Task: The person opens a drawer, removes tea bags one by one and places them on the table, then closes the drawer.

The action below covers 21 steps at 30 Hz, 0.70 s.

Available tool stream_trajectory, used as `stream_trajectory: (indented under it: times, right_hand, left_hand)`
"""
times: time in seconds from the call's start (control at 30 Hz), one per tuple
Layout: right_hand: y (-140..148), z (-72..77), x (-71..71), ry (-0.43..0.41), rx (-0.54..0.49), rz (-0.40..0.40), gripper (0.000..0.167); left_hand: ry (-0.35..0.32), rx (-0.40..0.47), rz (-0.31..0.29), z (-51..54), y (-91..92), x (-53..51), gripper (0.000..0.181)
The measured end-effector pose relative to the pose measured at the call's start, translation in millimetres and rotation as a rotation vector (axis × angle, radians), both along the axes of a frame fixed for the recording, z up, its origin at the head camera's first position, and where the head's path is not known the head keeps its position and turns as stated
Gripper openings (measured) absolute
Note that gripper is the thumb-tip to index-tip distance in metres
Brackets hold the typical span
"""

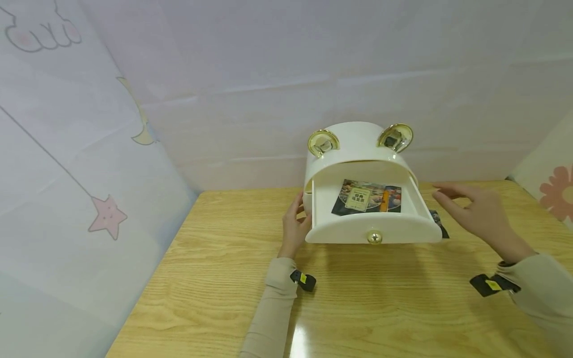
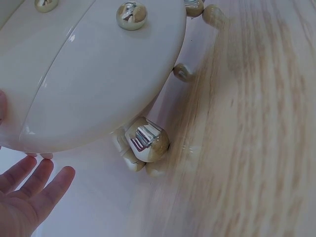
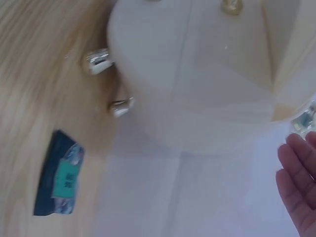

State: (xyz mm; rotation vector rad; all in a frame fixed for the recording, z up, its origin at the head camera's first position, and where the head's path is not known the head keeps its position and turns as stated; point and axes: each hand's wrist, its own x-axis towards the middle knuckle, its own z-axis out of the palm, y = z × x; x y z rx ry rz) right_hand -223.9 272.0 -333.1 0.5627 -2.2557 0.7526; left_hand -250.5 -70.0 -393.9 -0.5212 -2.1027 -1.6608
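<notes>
A white storage box (image 1: 353, 134) with gold ears stands on the table, its top drawer (image 1: 340, 229) pulled out by a round gold knob (image 1: 374, 237). Inside the drawer lie a dark oolong tea sachet (image 1: 355, 198) with a pale yellow label and another (image 1: 394, 197) with an orange label. My left hand (image 1: 295, 226) rests at the box's left side, its fingers (image 2: 52, 185) fairly straight. To the right of the drawer, my right hand (image 1: 481, 214) hovers with loosely bent fingers and holds nothing. Below it a dark sachet (image 3: 61, 177) with a green label lies on the table beside the box.
The wooden table (image 1: 224, 278) extends to the left and in front of the box. Behind it hangs a pale cloth backdrop (image 1: 250, 119). Round gold feet (image 2: 146, 140) show under the box in the left wrist view.
</notes>
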Motion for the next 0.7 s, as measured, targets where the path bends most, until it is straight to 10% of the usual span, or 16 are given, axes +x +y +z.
stream_trajectory:
  times: [0.37,0.7]
  right_hand:
    - [-25,28.6,2.1,0.236,0.065,0.279,0.042]
    - [-40,43.4,0.4,0.016,0.310,0.339,0.050]
  left_hand:
    - [-0.015,0.011,-0.004,-0.3,0.5,-0.4,0.053]
    - [-0.023,0.001,0.000,0.6,2.0,-0.1,0.053]
